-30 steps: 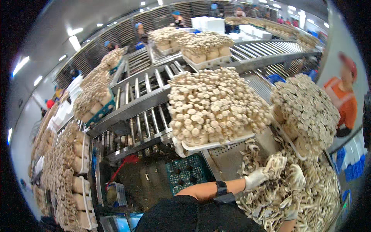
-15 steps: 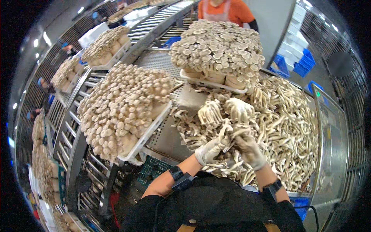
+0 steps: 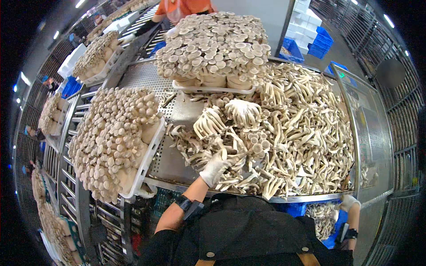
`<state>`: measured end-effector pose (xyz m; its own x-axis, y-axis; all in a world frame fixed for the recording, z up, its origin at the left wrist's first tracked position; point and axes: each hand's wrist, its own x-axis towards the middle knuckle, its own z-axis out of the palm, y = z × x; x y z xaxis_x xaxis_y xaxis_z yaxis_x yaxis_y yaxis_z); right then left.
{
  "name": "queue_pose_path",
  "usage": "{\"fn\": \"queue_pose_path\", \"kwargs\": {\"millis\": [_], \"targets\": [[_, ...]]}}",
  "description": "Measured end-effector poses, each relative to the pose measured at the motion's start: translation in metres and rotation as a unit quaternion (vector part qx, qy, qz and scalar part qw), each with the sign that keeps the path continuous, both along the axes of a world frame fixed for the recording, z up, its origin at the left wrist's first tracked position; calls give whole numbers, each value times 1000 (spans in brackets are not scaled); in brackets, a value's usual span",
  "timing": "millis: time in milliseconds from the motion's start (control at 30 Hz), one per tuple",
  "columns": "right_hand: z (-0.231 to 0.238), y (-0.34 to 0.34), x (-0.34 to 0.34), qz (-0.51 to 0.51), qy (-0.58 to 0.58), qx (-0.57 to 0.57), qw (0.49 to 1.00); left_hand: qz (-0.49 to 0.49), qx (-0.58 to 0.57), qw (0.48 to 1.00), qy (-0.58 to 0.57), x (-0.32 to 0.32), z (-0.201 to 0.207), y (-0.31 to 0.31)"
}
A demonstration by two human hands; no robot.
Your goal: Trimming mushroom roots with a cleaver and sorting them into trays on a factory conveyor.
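Note:
My left hand [image 3: 214,170], in a white glove, is closed around a mushroom [image 3: 223,153] over the near part of the metal table. Loose long-stemmed mushrooms [image 3: 306,133] lie in a wide heap around and to the right of it. Just beyond that hand rest two mushroom clusters [image 3: 243,113] with pale stems and a smaller cluster showing round grey caps [image 3: 258,145]. My right hand [image 3: 349,203], also gloved, is beyond the table's near edge at the right, beside a blue crate [image 3: 293,209] holding mushrooms [image 3: 321,219]. Its fingers are too small and turned away to read.
White trays bear dense mushroom blocks, one at the left [image 3: 117,142] and one at the back [image 3: 213,48]. A roller conveyor [image 3: 69,177] runs along the left. A clear panel [image 3: 370,150] borders the right side. Across the table stands a person in orange [image 3: 186,8].
My right hand has gone from the heap to the blue crate at the lower right. The left stays at the heap with a mushroom. My view has shifted; the person opposite now reaches left.

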<state>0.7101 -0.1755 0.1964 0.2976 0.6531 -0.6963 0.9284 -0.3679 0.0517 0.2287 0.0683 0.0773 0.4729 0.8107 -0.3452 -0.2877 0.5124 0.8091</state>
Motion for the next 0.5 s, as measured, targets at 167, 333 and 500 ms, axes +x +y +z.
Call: {"fn": "queue_pose_path", "kwargs": {"millis": [167,333,500], "targets": [[-76,88,-86,13,260,307,915,-397,256,801,369,32,-4,0],[-142,211,-168,8,378,257,889,-207,404,695,557,48,20,7],[-200,203,-177,292,226,361,856,-374,285,676,568,118,-21,37]]}}
